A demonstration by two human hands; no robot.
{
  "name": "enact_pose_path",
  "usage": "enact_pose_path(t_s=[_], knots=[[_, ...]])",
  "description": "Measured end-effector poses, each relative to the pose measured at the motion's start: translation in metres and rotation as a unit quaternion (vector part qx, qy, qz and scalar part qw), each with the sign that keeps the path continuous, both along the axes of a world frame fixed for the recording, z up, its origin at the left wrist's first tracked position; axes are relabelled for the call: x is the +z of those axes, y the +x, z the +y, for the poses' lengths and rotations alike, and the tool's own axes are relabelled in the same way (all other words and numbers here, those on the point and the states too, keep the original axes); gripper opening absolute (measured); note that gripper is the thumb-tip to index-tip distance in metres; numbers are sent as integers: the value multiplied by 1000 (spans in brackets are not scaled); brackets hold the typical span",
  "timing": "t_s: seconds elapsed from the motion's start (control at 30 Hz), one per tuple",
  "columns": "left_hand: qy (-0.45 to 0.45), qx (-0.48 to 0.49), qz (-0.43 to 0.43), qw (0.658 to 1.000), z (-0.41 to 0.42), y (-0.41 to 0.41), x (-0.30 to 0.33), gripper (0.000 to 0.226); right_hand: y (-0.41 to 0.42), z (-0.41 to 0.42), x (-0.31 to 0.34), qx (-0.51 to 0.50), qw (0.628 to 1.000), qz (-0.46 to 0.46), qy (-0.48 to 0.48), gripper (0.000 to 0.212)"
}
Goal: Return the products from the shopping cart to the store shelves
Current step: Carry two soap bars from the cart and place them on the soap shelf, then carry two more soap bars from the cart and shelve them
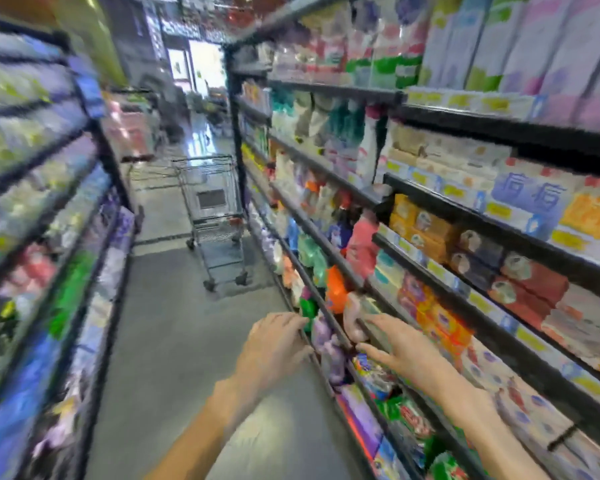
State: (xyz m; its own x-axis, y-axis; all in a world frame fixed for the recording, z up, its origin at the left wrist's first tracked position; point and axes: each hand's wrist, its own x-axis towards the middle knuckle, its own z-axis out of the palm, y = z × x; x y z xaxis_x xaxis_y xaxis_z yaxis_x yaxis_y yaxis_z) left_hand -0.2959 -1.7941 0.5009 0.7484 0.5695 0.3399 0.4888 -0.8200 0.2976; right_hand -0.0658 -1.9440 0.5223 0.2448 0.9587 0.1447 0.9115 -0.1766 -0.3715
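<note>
A metal shopping cart (212, 216) stands further down the aisle, close to the right-hand shelves (430, 199). My left hand (278, 344) reaches toward the low shelf edge, fingers apart and holding nothing. My right hand (400, 348) lies flat with spread fingers against a lower shelf rail, beside a pale pink pouch (354, 318) that rests on the shelf. Whether the fingers touch the pouch is unclear in the blur.
Shelves packed with boxes, bags and pouches line both sides; the left shelves (39, 216) run close by. A grey floor (174, 341) runs between them to a bright doorway (205, 67) far ahead. The picture is blurred.
</note>
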Motion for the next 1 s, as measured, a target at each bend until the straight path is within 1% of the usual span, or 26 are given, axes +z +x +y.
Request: enact_pose_path(t_s=[0.03,0.13,0.23,0.33,0.4,0.43,0.57,0.77,0.87,1.0], knots=[[-10,14,5,1000,13,-21,1,55,-13,22,5,27,1000,-11,-8,47],[-40,71,23,996,59,-75,0,72,-50,89,16,87,995,-38,-21,56],[-40,101,10,994,110,-118,-2,74,-84,161,17,137,990,-37,-3,64],[-31,132,6,991,169,-157,0,69,-115,234,16,177,983,-45,24,76],[-31,149,10,988,210,-182,2,68,-140,284,19,194,979,-48,35,79],[-28,155,12,987,227,-192,4,69,-150,304,22,196,979,-49,38,78],[-17,183,15,983,290,-225,6,66,-180,379,26,198,979,-28,50,62],[-22,227,4,974,399,-256,-3,65,-200,505,10,222,973,-4,60,58],[-17,252,-11,968,461,-254,-11,63,-198,577,0,237,970,4,49,56],[-17,259,2,966,557,-238,-11,63,-184,684,-5,251,966,16,51,59]])
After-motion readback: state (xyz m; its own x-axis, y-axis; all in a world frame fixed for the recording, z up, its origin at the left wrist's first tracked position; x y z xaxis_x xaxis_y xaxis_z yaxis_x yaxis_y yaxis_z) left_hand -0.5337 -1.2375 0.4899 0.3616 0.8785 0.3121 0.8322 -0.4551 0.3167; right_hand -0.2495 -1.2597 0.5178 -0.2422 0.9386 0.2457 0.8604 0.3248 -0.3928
